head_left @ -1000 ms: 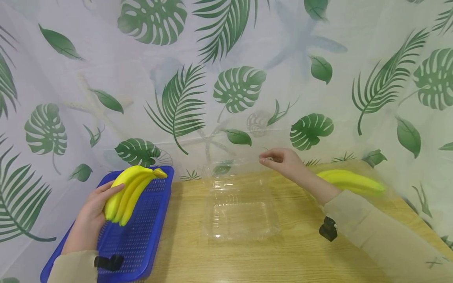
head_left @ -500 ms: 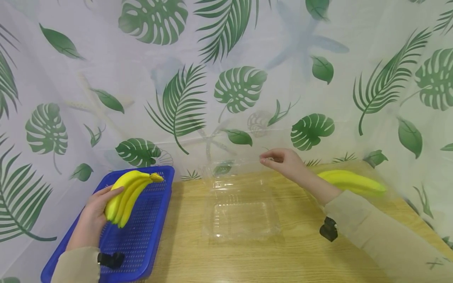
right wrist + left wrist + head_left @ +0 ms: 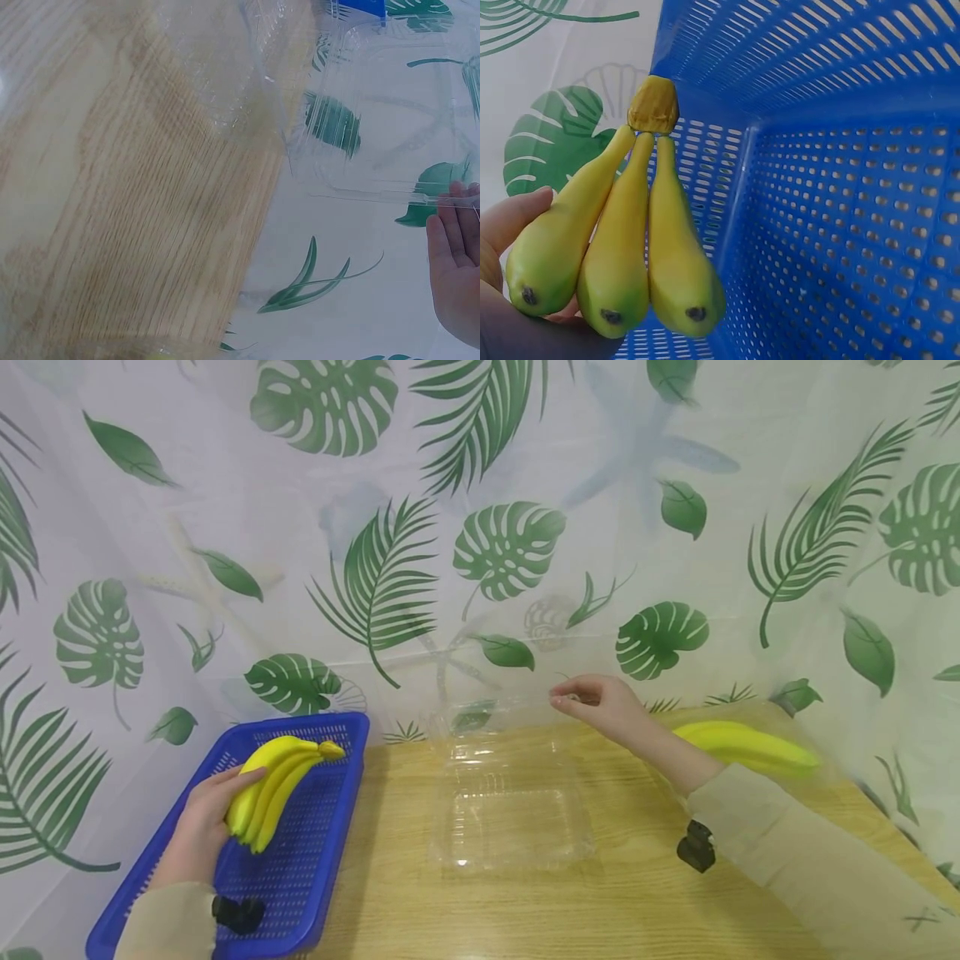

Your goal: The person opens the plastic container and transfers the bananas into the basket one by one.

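A bunch of bananas [image 3: 281,785] is in my left hand [image 3: 206,806], the thumb and fingers gripping its left side. It hangs over the blue basket [image 3: 348,810], its stem pointing right; the left wrist view shows the bananas [image 3: 615,247] beside the perforated inner wall. At the middle of the table stands a clear plastic clamshell box [image 3: 517,852] with its lid [image 3: 352,187] raised. My right hand [image 3: 600,702] pinches the lid's upper right edge between thumb and fingertips. No contents show inside the box.
Behind my right forearm lies another yellow banana shape [image 3: 750,747], seen hazily through clear plastic. The wooden table [image 3: 510,914] meets a leaf-printed sheet [image 3: 525,460] at the back and sides.
My left hand has lowered the bananas a little toward the inside of the basket. My right hand and the box lid have stayed in place.
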A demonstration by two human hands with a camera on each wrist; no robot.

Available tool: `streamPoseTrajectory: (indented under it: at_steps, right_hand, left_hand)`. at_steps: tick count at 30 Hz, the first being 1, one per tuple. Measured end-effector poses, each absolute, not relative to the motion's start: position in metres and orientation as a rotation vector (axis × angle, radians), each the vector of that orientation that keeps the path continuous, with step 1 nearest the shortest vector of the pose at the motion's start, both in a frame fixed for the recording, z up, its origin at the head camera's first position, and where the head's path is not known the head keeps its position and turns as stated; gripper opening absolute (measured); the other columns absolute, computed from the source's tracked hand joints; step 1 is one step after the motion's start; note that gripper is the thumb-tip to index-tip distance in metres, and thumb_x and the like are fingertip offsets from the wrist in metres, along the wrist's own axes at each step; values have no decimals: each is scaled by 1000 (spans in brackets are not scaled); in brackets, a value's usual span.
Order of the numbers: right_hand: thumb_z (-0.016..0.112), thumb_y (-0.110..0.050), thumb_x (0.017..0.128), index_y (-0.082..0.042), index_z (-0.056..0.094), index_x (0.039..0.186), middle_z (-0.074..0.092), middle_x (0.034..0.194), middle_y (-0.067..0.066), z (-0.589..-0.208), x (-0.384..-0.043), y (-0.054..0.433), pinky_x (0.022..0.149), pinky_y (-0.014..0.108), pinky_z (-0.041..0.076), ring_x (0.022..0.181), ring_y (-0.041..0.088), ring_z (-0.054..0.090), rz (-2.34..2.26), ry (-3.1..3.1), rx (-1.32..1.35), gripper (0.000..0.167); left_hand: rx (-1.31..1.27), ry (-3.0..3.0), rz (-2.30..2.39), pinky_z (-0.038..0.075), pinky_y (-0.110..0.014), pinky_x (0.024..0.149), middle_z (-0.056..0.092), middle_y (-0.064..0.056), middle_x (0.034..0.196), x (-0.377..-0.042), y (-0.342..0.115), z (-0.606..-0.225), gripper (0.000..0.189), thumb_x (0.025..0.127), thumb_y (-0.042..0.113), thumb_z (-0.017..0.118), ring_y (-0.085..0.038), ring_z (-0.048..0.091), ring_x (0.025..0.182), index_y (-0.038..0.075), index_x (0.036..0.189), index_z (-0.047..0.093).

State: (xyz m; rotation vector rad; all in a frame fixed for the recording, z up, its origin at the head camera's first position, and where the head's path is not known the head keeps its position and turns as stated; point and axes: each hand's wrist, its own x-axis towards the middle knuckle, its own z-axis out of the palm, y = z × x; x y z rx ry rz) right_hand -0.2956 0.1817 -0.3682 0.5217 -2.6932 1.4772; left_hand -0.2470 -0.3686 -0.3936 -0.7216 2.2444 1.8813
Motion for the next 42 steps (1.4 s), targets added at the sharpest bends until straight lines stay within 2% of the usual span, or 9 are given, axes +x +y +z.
streamPoseTrajectory:
  at_steps: [3,12,17,23,27,29,33,35,42]
  right_hand:
    - [67,-23,106,1,71,132,70,138,23,-368,-295,182,114,56,54,130,43,65,1477,-2689,526,36]
    - [67,-24,105,1,71,131,69,140,24,-368,-296,181,114,57,54,131,43,65,1482,-2691,532,36]
    - [67,-23,105,2,71,131,69,139,24,-368,-297,181,114,57,53,131,43,65,1487,-2683,536,36]
    - [67,-24,105,0,71,131,68,141,23,-369,-296,180,114,56,54,132,43,64,1480,-2687,537,36]
    - [68,-25,105,0,71,131,68,141,23,-370,-296,181,113,56,54,131,42,65,1468,-2688,532,36]
    - [67,-24,105,0,71,131,69,140,23,-371,-296,181,113,56,55,130,42,65,1471,-2685,533,36]
    - [67,-24,105,1,71,131,69,139,23,-371,-297,182,113,56,55,130,43,65,1470,-2688,534,36]
    - [67,-25,105,1,71,131,69,139,23,-371,-297,182,113,56,55,130,42,65,1465,-2691,533,36]
    - [68,-24,105,2,71,131,69,139,23,-369,-294,181,113,56,55,130,42,66,1465,-2693,536,37]
  left_hand:
    - [-693,2265,1844,59,-19,71,62,18,93,-249,-370,-396,83,103,28,72,1,62,79,-1,165,26]
    - [-667,2328,1682,58,-22,71,65,-8,121,-254,-367,-404,81,103,26,71,-8,61,87,-8,163,28]
    - [-639,2361,1609,57,-21,73,56,-24,141,-253,-365,-404,79,104,26,69,-11,60,93,-9,162,28]
    - [-608,2410,1538,57,-23,76,50,-33,149,-254,-365,-406,78,103,25,70,-13,61,95,-10,160,32]
    - [-577,2442,1487,58,-30,87,41,-37,157,-255,-366,-410,76,104,24,69,-21,62,106,-11,160,32]
    - [-554,2449,1467,58,-41,101,37,-38,160,-254,-366,-412,76,105,24,68,-31,60,117,-11,160,31]
    - [-554,2436,1466,40,-60,125,27,-37,166,-254,-364,-415,71,106,21,64,-48,43,142,-9,161,30]
    - [-561,2424,1478,33,-62,129,24,-37,168,-253,-363,-416,69,107,19,62,-50,36,148,-8,161,30]
    - [-574,2419,1487,31,-61,130,24,-36,168,-254,-363,-417,66,108,19,60,-51,33,151,-9,161,31]
